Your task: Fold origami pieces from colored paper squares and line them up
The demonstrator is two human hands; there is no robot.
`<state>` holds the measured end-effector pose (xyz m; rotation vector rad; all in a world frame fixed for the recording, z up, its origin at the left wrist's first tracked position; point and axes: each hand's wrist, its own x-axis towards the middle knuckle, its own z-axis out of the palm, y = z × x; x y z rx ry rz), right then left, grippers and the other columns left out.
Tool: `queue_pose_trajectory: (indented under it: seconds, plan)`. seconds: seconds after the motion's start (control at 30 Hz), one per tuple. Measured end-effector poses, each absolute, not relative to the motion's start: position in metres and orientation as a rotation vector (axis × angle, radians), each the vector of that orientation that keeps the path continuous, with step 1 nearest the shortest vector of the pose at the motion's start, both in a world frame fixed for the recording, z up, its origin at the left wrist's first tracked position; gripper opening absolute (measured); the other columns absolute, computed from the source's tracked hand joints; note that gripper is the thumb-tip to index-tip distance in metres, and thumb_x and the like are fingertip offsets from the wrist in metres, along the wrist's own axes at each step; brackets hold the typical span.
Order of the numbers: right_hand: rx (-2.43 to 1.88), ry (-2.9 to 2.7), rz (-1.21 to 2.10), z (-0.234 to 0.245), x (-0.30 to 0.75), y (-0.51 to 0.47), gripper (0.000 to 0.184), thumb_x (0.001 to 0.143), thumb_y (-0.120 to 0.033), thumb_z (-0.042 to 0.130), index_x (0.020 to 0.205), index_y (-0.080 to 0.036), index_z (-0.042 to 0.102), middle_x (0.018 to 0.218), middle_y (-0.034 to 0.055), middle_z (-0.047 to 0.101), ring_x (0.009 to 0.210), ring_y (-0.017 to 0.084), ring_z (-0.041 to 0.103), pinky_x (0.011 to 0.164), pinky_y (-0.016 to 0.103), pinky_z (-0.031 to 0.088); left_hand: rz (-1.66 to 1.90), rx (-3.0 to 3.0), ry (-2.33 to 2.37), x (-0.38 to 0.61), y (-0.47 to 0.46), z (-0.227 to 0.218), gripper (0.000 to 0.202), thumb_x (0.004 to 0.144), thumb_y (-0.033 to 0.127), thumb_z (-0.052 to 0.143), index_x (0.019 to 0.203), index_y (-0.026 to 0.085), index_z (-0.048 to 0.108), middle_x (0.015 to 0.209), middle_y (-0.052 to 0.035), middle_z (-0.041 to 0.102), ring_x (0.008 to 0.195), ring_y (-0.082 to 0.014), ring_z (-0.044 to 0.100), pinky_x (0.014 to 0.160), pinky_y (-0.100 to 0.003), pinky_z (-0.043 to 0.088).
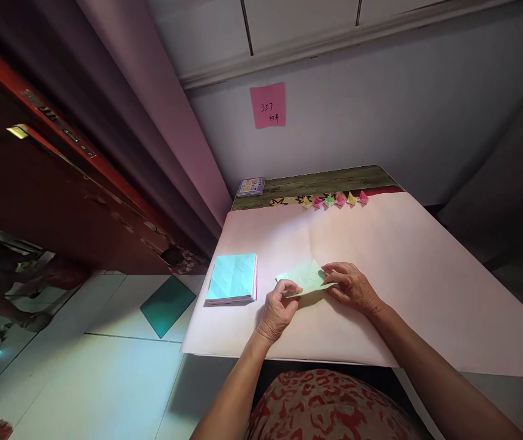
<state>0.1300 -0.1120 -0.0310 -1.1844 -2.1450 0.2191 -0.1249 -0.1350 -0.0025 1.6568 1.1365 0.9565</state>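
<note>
A pale green sheet of paper (305,278), partly folded, lies on the white paper cover (408,256) of the table. My left hand (278,308) pinches the sheet's left near corner with thumb and fingers. My right hand (351,286) rests on the sheet's right edge, fingers bent and pressing it down. A stack of coloured paper squares (233,279), light blue on top, sits just left of my left hand.
A row of several small folded paper shapes (335,200) in yellow, pink and green lines the table's far edge. A small colourful packet (251,186) lies at the far left corner. A pink note (267,105) hangs on the wall. A dark green sheet (168,304) lies on the floor.
</note>
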Motion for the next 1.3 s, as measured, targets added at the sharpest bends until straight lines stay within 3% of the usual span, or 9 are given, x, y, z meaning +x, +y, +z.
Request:
queue_pose_trajectory:
  seconds: [0.23,0.37,0.43,0.5,0.67,0.83,0.93,1.1,1.3]
  plan:
    - [-1.419,-1.946,0.460,-0.024,0.127,-0.107,0.029,0.088,-0.046,0.057,0.071,-0.024,0.066,0.112,0.0050,0.070,0.094,0.022,0.065,0.081,0.036,0.049,1.053,1.787,1.531,-0.126,-0.127,-0.017,0.024,0.085,0.026,0.059,0.109,0.023,0.056,0.068,0.0041,0.060,0.067,-0.0151,0.061,0.069,-0.027,0.049]
    - [-1.630,-1.809,0.544,-0.016,0.114,-0.100,0.033,0.085,-0.048,0.056,0.065,-0.022,0.063,0.105,0.0049,0.070,0.075,0.018,0.063,0.066,0.032,0.046,1.127,2.012,1.656,-0.124,-0.129,-0.018,0.052,0.082,0.019,0.062,0.132,0.022,0.046,0.104,-0.0080,0.067,0.097,-0.0235,0.064,0.087,-0.038,0.050]
    - [-1.713,-1.786,0.515,-0.013,0.107,-0.098,0.025,0.083,-0.044,0.060,0.070,-0.023,0.064,0.103,0.0043,0.069,0.075,0.018,0.061,0.065,0.031,0.044,1.178,2.181,1.682,-0.122,-0.132,-0.016,0.062,0.080,0.013,0.062,0.138,0.021,0.041,0.130,-0.0149,0.058,0.118,-0.0283,0.056,0.099,-0.045,0.045]
    - [-1.788,-1.778,0.466,-0.011,0.101,-0.097,0.017,0.079,-0.039,0.065,0.084,-0.023,0.066,0.100,0.0045,0.068,0.080,0.019,0.061,0.065,0.030,0.042,1.130,2.392,1.640,-0.120,-0.135,-0.012,0.051,0.080,0.008,0.060,0.129,0.022,0.051,0.136,-0.0148,0.054,0.123,-0.0303,0.050,0.104,-0.048,0.040]
    - [-1.917,-1.798,0.516,-0.003,0.092,-0.090,0.035,0.078,-0.044,0.067,0.104,-0.023,0.060,0.096,0.0057,0.067,0.077,0.020,0.061,0.061,0.029,0.039,0.768,2.697,1.394,-0.117,-0.137,-0.008,0.025,0.079,0.003,0.052,0.091,0.023,0.062,0.093,-0.0061,0.065,0.089,-0.0239,0.057,0.094,-0.044,0.043]
    - [-2.058,-1.888,0.587,0.009,0.087,-0.071,0.055,0.059,-0.058,0.079,0.097,-0.022,0.060,0.085,0.0047,0.068,0.073,0.022,0.063,0.057,0.029,0.038,0.681,2.695,1.431,-0.117,-0.138,-0.009,0.025,0.079,0.004,0.052,0.094,0.022,0.061,0.095,-0.0059,0.063,0.089,-0.0235,0.053,0.085,-0.040,0.044]
    - [-2.054,-1.854,0.748,0.010,0.091,-0.061,0.051,0.054,-0.059,0.081,0.083,-0.023,0.061,0.066,-0.0002,0.064,0.060,0.019,0.059,0.052,0.027,0.034,0.695,2.694,1.421,-0.118,-0.138,-0.010,0.025,0.080,0.004,0.051,0.094,0.023,0.061,0.094,-0.0054,0.063,0.088,-0.0230,0.053,0.085,-0.039,0.044]
    - [-1.781,-1.811,1.074,0.005,0.104,-0.059,0.041,0.062,-0.059,0.074,0.058,-0.021,0.058,0.046,-0.0061,0.047,0.046,0.011,0.044,0.047,0.025,0.027,0.747,2.654,1.421,-0.117,-0.137,-0.008,0.025,0.080,0.003,0.051,0.091,0.023,0.062,0.092,-0.0055,0.064,0.087,-0.0228,0.054,0.081,-0.038,0.044]
    - [-1.323,-1.508,1.252,-0.002,0.097,-0.062,0.043,0.071,-0.060,0.069,0.071,-0.018,0.064,0.058,-0.0035,0.054,0.053,0.011,0.044,0.047,0.022,0.031,1.060,2.479,1.441,-0.117,-0.138,-0.007,0.030,0.084,0.006,0.049,0.106,0.022,0.063,0.105,-0.0078,0.066,0.099,-0.0234,0.058,0.092,-0.041,0.046]
